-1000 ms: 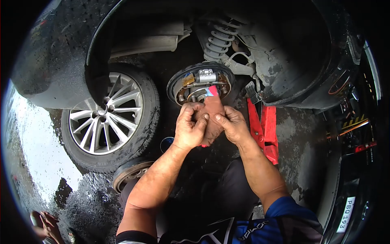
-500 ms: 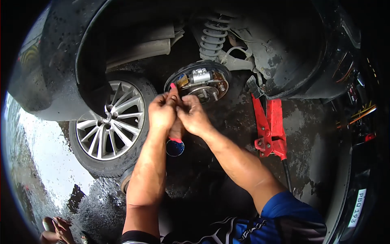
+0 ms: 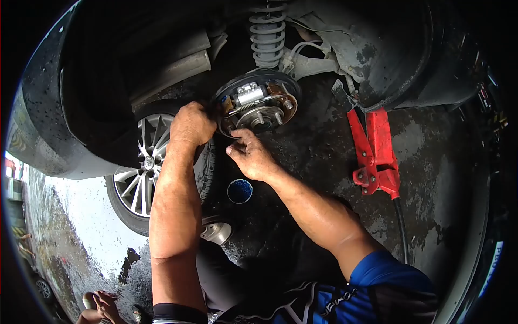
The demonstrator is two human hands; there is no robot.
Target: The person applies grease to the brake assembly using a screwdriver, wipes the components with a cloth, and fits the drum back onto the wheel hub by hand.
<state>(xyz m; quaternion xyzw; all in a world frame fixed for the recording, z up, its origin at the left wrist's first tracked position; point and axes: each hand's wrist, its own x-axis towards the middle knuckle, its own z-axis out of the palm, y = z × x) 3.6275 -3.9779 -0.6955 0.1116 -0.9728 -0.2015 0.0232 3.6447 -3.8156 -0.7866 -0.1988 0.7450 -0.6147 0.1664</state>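
Observation:
My left hand (image 3: 193,125) is at the left edge of the brake assembly (image 3: 259,105), back of the hand up. Its fingers curl out of sight round something hidden. Just below the assembly's lower left rim is my right hand (image 3: 251,155), thumb apart from the bent index finger, with nothing visible between them. The index fingertip is close to the rim. A silver cylinder (image 3: 250,94), a spring and a hub (image 3: 261,117) with studs show on the assembly. The red item is no longer visible.
An alloy wheel (image 3: 148,162) lies at left, partly behind my left arm. Below are a blue-filled can (image 3: 239,191) and a metal drum (image 3: 217,232). A red jack (image 3: 377,156) stands right, a coil spring (image 3: 267,35) above. Another person's hands (image 3: 105,306) show bottom left.
My hands have moved apart, the left one to the left and up to the brake's edge. The red item between them has gone from sight. The view has shifted, uncovering the can and drum.

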